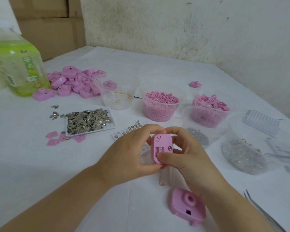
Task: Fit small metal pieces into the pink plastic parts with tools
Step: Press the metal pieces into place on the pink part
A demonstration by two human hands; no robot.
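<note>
White table [40,164]: 2 hands, left hand [127,153] & right hand [189,158], clamped on 1 pink part [161,146].

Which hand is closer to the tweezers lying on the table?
Right. The right hand is nearer the tweezers at lower right; the left hand sits farther left.
</note>
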